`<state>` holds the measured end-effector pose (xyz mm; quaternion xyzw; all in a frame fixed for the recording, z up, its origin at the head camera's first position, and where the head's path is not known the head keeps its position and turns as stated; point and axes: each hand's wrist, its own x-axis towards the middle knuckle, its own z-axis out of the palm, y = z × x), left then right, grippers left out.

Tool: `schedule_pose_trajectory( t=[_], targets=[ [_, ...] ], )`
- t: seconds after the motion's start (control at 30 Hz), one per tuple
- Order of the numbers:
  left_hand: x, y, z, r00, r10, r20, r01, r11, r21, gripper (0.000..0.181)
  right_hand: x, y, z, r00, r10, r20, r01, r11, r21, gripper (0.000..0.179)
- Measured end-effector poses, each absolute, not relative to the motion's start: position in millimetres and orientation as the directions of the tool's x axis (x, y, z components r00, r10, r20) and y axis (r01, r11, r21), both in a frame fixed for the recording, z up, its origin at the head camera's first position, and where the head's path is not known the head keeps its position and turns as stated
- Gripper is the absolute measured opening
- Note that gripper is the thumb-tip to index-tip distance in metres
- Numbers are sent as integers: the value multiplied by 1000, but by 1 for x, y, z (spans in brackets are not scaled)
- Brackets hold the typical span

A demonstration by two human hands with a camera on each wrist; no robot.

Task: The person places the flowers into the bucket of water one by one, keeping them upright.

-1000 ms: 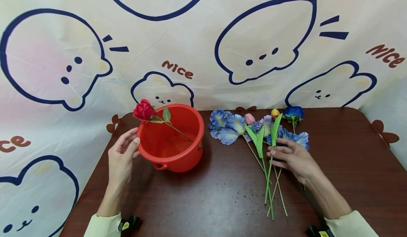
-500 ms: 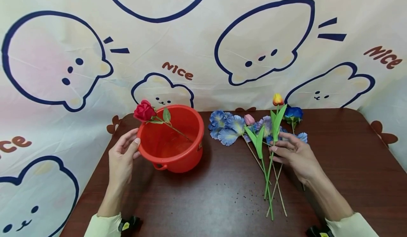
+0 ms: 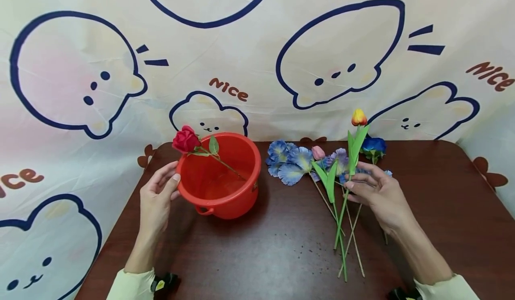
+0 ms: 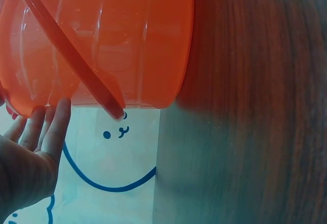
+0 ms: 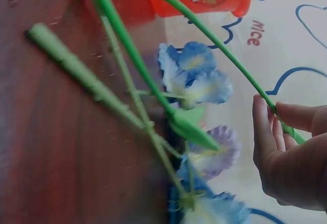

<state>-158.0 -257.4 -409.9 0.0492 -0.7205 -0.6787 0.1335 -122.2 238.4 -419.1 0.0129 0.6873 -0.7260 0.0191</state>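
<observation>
My left hand (image 3: 156,197) holds the rim of a red plastic bucket (image 3: 225,204) in the head view, thumb at the rim and fingers against the outside. Those fingers touch the bucket (image 4: 127,40) in the left wrist view too. A red rose (image 3: 186,139) leans over the rim with its stem inside. My right hand (image 3: 384,197) pinches the green stem of a yellow-orange tulip (image 3: 359,117) between thumb and fingers. In the right wrist view this stem (image 5: 225,50) is raised over the other flowers. A pink tulip (image 3: 318,152) lies left of it.
Blue irises (image 3: 293,166), a purple iris (image 3: 341,159) and a dark blue rose (image 3: 373,148) lie toward the back of the brown table (image 3: 281,264). Their stems cross in front. Dark specks dot the tabletop. A printed cloth (image 3: 257,58) hangs behind.
My right hand has lifted the yellow-orange tulip up and slightly right; its bloom now stands above the blue rose. My left hand stays on the bucket rim.
</observation>
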Motion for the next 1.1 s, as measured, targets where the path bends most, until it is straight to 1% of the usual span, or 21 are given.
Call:
schedule_pose_trajectory(
  t=[0.1, 0.2, 0.33, 0.47, 0.9, 1.1],
  targets=[
    [-158, -258, -410, -961, -250, 118, 102, 77, 992, 44, -124, 232, -411, -999, -28, 15, -13, -65, -998, 60],
    [-158, -257, -410, -961, -252, 115, 99, 78, 992, 43, -126, 224, -401, -998, -39, 53, -51, -44, -998, 59],
    [-158, -257, -410, -961, -253, 114, 96, 83, 992, 43, -130, 211, -387, -997, -46, 64, -66, 41, -997, 61],
    [-158, -257, -410, -960, -256, 109, 88, 90, 992, 43, -135, 200, -377, -997, -54, 62, -66, 93, -993, 59],
    [-158, -257, -409, -960, -259, 109, 87, 93, 992, 42, -157, 171, -351, -987, -105, 118, -132, 140, -981, 56],
    [-158, -257, -409, -959, -257, 121, 101, 89, 991, 42, -167, 157, -335, -980, -134, 146, -164, 130, -978, 55]
  ],
)
